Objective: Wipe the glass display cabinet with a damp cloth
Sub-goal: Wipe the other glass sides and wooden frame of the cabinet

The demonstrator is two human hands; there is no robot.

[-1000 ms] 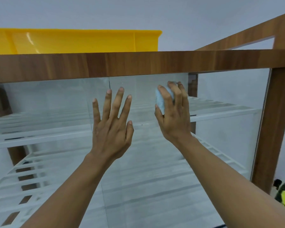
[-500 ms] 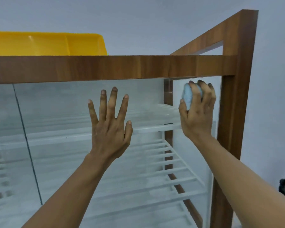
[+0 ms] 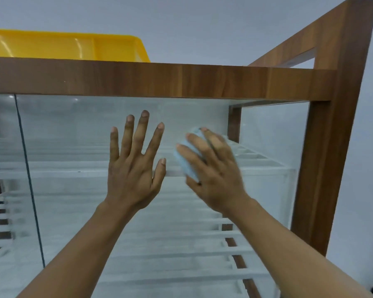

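The glass display cabinet (image 3: 192,81) has a brown wooden frame and a glass front (image 3: 73,130). My left hand (image 3: 134,168) lies flat against the glass with its fingers spread. Just to its right, my right hand (image 3: 213,175) presses a bunched light blue cloth (image 3: 186,160) onto the glass; the hand is blurred by motion. Most of the cloth is hidden under the fingers.
A yellow plastic tray (image 3: 73,48) sits on the cabinet's top at the left. White slatted shelves (image 3: 181,239) show behind the glass. A dark vertical seam (image 3: 28,179) divides the front glass at the left. The wooden right post (image 3: 323,168) stands close to my right arm.
My right hand with the cloth has swept left and down from beside the right post to next to my left hand. My left hand stays on the glass.
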